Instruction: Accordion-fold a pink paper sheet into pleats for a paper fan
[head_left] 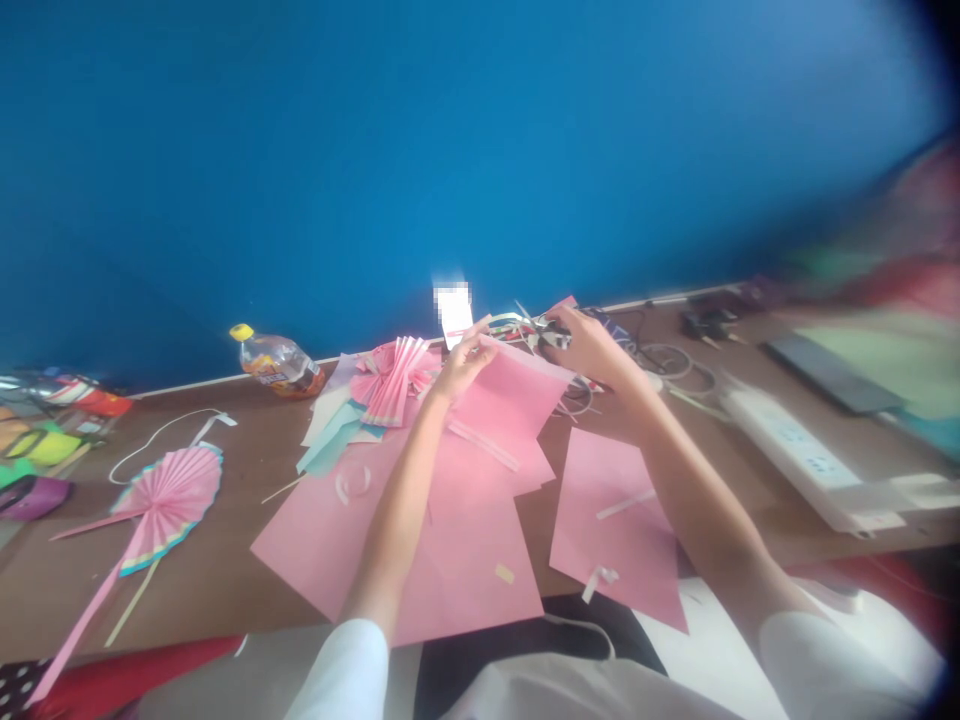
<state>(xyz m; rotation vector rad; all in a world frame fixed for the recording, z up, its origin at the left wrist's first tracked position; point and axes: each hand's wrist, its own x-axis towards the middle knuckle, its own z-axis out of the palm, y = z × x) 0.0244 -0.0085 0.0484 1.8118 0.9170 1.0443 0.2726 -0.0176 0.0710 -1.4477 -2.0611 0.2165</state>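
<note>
My left hand [463,367] pinches a narrow pale strip [504,318], which arcs from its fingertips toward the scissors [541,328]. My right hand [583,345] is closed around these scissors, whose blades point up and left. Just below both hands lies a pink sheet of paper [517,395] with a whitish band along its upper edge; whether my left fingers also grip it I cannot tell. More large pink sheets [465,560] spread under my left forearm. A separate pink sheet [607,510] rests by my right forearm, with white scraps on it.
A pleated pink fan [169,490] lies at left, another folded pink piece [397,380] behind my left arm. A bottle with a yellow cap [277,363] stands tilted-looking near the blue wall. Cables [675,365], a white power strip [802,455] and a dark flat device [832,373] occupy the right.
</note>
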